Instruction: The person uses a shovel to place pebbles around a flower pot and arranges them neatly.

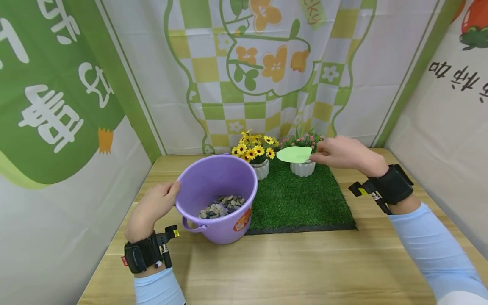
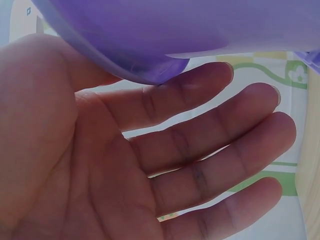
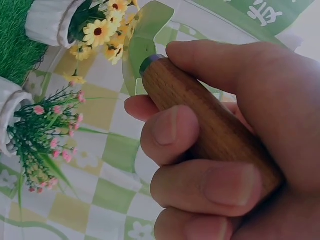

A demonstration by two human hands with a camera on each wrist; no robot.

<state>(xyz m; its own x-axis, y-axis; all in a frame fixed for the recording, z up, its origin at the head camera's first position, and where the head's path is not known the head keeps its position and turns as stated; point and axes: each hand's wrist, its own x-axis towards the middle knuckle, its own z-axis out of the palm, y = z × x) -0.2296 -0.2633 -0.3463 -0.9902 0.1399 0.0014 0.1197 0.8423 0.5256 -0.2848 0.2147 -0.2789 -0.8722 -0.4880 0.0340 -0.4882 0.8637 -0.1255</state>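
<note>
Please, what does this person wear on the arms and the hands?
The left hand and right hand are bare. The sleeves are light blue. Each wrist band is black, with a small yellow-marked bracket; the left one has a red tag.

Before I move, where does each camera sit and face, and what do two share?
Head: worn on the head, facing forward and down at the purple bucket, green trowel and turf mat; left grip, right grip and sleeved forearms show.
Left wrist: on that wrist, looking across the palm and fingers at the bucket's rim.
Right wrist: on that wrist, turned sideways, looking past the wooden handle toward the checked curtain; thumb and curled fingers show.
Head and right wrist share the trowel, yellow flowers and pink flowers.
</note>
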